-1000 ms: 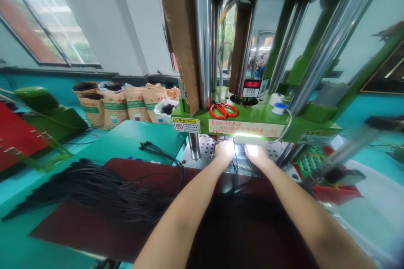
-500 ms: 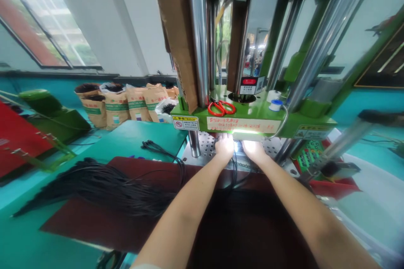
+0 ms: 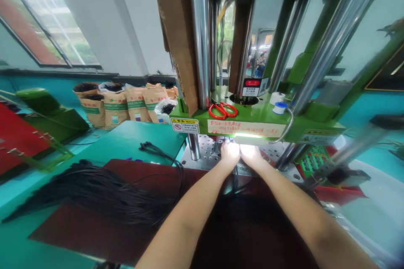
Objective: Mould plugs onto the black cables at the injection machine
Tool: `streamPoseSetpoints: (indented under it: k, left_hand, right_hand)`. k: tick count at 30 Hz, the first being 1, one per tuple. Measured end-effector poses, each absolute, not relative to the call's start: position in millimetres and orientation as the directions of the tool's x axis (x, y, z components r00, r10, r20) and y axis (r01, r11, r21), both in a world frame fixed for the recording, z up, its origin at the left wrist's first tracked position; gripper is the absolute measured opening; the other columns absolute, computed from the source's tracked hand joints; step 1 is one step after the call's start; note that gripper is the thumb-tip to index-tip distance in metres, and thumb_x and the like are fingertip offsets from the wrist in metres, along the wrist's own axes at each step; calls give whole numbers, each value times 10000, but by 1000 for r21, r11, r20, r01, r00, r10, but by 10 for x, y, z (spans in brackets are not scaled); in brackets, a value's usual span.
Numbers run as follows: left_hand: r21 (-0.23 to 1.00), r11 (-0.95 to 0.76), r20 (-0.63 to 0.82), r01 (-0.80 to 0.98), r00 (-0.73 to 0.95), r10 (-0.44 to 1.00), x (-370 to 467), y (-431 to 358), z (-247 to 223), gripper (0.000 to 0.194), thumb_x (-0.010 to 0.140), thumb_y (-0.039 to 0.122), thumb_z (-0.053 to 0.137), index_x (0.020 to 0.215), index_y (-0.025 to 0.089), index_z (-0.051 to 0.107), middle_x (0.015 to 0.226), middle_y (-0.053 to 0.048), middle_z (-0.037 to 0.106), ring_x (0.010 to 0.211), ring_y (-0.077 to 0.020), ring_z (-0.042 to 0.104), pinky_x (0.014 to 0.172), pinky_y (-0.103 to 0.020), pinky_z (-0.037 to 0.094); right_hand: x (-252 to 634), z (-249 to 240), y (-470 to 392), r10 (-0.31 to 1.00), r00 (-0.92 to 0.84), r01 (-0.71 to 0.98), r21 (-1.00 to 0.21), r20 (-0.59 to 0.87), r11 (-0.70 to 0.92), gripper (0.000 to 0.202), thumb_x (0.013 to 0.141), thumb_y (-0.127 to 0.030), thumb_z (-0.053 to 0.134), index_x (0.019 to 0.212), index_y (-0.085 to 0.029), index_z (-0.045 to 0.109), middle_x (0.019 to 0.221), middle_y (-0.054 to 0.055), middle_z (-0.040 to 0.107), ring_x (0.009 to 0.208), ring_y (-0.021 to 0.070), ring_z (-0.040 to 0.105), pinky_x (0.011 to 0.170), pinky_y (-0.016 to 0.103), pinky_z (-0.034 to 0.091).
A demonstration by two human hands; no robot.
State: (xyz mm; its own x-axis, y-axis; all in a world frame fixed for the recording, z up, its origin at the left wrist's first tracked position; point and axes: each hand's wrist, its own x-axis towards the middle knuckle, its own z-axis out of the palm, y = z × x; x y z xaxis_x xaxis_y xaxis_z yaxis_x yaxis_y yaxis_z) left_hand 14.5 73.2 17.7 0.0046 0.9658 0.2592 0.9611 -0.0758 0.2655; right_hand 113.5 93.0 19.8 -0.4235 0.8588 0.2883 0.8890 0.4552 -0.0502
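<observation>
Under the green press head, my left hand (image 3: 230, 151) and my right hand (image 3: 251, 154) are side by side, almost touching, above the metal press bed (image 3: 206, 151). Both look closed, with the fingers curled in. Strong lamp glare washes out the fingertips, so what they grip is hidden. Black cables (image 3: 235, 179) come out toward me from below the hands. A small lit lamp (image 3: 249, 139) hangs just over the right hand. To the left, a looped bunch of black cables (image 3: 160, 150) reaches onto the brown board.
A large heap of black cables (image 3: 104, 193) covers much of the brown board (image 3: 63, 227) at left. Red-handled scissors (image 3: 223, 110) and a blue-and-white spool (image 3: 279, 108) rest on the green press plate (image 3: 202, 113). Steel columns (image 3: 199, 38) flank the working gap. Paper sacks (image 3: 115, 107) stand behind.
My hands have come closer together, covering the gap between them. The left hand has shifted slightly right and its fingers look more curled. The view has tilted a little.
</observation>
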Motion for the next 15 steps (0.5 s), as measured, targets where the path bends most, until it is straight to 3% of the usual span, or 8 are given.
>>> streamPoseSetpoints:
  k: [10,15]
  left_hand:
    - [254,-98,312,962,14,950,94,746,267,339,857,194,354,1114,118,562,1108,-150,562,1074,-263,474,932,-384,355]
    - [205,-300,304,932,231,924,-117,740,273,343,853,338,407,1142,214,546,1200,-74,541,1154,-216,428,1006,-368,288]
  right_hand:
    - [1213,248,959,841,-449,867,-81,301,491,370,907,-188,267,1001,-124,620,920,130,651,914,236,563,834,352,393]
    - [1396,170,985,803,-533,823,-57,266,565,328,900,-279,342,1016,-142,617,1021,125,632,960,239,553,852,349,382]
